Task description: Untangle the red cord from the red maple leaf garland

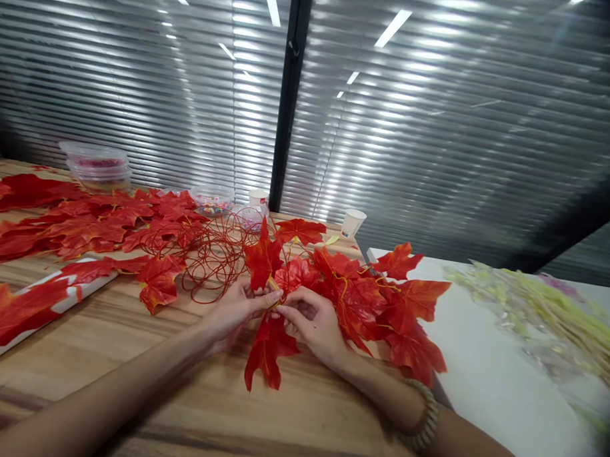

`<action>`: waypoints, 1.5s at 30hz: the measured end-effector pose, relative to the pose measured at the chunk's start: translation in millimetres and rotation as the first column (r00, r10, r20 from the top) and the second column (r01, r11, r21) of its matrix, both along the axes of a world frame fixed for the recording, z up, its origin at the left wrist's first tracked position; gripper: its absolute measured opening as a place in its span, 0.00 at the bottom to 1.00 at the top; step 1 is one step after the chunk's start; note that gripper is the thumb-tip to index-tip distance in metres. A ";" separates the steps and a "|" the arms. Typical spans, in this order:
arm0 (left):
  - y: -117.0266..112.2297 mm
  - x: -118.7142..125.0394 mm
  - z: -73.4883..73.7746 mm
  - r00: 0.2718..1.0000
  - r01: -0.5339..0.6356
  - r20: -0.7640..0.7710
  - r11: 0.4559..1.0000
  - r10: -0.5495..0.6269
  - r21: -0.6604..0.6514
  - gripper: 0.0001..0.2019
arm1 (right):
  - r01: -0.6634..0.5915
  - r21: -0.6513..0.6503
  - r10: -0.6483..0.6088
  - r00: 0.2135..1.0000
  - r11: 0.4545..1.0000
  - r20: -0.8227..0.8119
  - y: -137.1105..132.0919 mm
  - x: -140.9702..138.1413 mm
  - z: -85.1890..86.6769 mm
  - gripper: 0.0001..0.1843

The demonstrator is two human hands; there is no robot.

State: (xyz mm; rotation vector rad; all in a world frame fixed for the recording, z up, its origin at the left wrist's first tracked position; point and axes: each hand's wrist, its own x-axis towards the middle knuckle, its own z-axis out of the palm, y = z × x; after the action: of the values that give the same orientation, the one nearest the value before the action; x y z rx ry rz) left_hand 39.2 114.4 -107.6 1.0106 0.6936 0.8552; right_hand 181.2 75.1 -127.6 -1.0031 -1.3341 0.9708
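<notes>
My left hand [245, 303] pinches the yellow stems [273, 285] of artificial red maple leaves between thumb and fingers. One leaf [262, 257] points up from the grip and another leaf [269, 354] hangs below it. Right beside it, the fingertips of my right hand [314, 322] are pinched together at the same stems; what lies between them is too small to make out. A garland of red-orange leaves [362, 297] extends rightward behind my right hand. To the left of my hands lies a loose tangle of thin red-brown cord [219, 252].
More red leaves [95, 221] are heaped on the wooden table [189, 398] at left, some over a white tray [95, 286]. Stacked clear tubs [97, 168], a tub of colourful beads [213, 202] and paper cups [354, 223] stand behind. A white surface [499, 388] holds yellowish stems [557, 317] at right.
</notes>
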 end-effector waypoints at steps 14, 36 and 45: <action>-2.2 1.0 6.5 0.998 0.013 -0.061 1.000 -0.012 0.014 0.09 | -0.017 -0.011 0.017 1.000 1.000 -0.004 -2.0 -1.5 0.4 0.07; -2.9 0.3 7.5 0.997 0.029 -0.066 0.999 -0.028 0.020 0.10 | -0.038 -0.035 0.037 0.999 0.999 -0.018 -4.0 -2.4 1.7 0.09; -3.0 0.4 6.1 0.998 0.034 -0.052 0.999 -0.033 0.009 0.09 | -0.047 -0.038 0.046 0.999 0.998 -0.028 -3.3 -1.5 -0.3 0.08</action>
State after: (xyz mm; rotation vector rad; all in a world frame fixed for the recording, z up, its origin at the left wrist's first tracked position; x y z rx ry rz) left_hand 39.6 111.4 -101.5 1.0542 0.7151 0.8062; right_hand 179.7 71.8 -127.8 -0.9888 -1.3261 1.0458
